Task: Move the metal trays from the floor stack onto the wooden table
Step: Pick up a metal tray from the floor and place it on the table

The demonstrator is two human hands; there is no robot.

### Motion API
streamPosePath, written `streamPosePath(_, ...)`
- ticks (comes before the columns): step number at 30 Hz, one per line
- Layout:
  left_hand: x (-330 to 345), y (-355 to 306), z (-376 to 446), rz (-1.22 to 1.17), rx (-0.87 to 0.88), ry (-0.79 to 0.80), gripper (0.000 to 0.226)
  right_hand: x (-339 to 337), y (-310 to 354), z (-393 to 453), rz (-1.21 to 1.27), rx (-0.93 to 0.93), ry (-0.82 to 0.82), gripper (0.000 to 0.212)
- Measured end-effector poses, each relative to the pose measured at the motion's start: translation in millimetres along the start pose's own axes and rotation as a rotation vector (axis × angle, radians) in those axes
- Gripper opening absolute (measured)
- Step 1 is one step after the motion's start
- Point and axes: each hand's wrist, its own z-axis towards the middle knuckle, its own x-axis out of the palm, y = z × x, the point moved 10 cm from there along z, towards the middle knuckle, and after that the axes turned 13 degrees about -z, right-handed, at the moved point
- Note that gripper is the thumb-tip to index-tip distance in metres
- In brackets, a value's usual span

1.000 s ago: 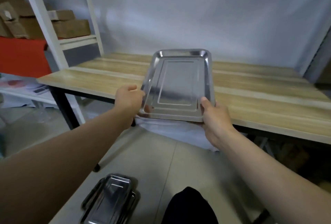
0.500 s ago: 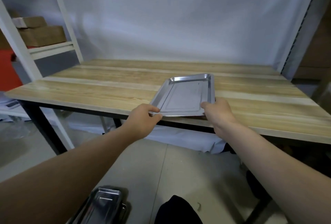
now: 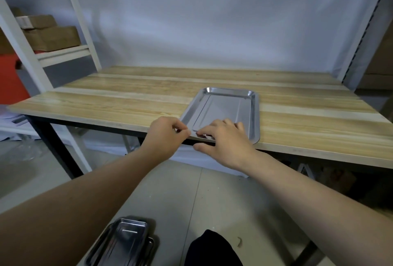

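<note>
Tray (image 3: 229, 108) lay flat at table (image 3: 127, 104) edge.
Left hand (image 3: 165, 136) loosely curled, empty; right hand (image 3: 223, 140) spread on near rim. Risk: a nudge tips it onto floor stack (image 3: 125, 244).

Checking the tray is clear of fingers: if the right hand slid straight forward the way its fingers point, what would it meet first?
The metal tray: the right hand already lies over its near edge, apparently touching.

Metal tray (image 3: 227, 108) now flat on wooden table (image 3: 127, 99), both hands' grip released.
</note>
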Motion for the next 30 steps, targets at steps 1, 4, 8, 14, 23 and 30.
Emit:
streamPosePath(1,-3.3,0.8,0.2,-0.039,-0.004,-0.018,0.011,-0.8,-1.4,2.3,0.018,-0.016,-0.007,0.037)
streamPosePath(4,-8.4,2.8,-2.0,-0.107,-0.022,-0.056,0.013,-2.4,-12.2,6.6,0.111,-0.074,0.014,0.021)
streamPosePath(8,-6.9,4.4,-2.1,-0.068,0.007,-0.072,0.021,-8.2,-49.4,12.8,-0.076,-0.001,0.172,0.023)
streamPosePath(14,4.8,-1.7,-0.9,-0.046,0.019,-0.045,0.031,-10.2,-44.6,18.2,-0.206,0.087,0.164,0.045)
streamPosePath(23,22.6,-11.5,1.6,0.088,0.107,0.074,0.046,8.0,-55.7,21.1,-0.054,0.089,0.221,0.045)
streamPosePath(30,39.5,0.4,20.3,0.369,0.132,0.106,0.051,1.0,-86.8,9.9,-0.055,0.183,0.148,0.042)
